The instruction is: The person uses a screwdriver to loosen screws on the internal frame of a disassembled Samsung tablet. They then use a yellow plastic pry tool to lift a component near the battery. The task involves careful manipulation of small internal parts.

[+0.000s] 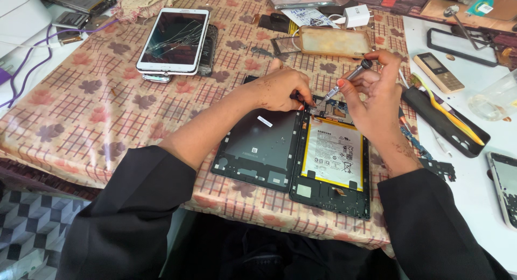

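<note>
Tablecloth [107, 113] pink-orange checked, leaf motifs; battery [332, 153] white, yellow-edged; sleeves [129, 204] black; toothbrush [439, 107] seemingly yellow.

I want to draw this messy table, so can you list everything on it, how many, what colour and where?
Opened tablet: one, black with a white and yellow battery, front centre.
Back cover: one, dark grey, left of it.
Cracked tablet: one, white, back left.
Clear case: one, yellowish, back centre.
Charger plug: one, white, back.
Keypad phone: one, gold, right.
Tablecloth: one, peach checked with leaves.
Screwdriver: one, silver, in the right hand.
Left hand: steadies the tablet's top.
Right hand: grips the screwdriver.
</note>
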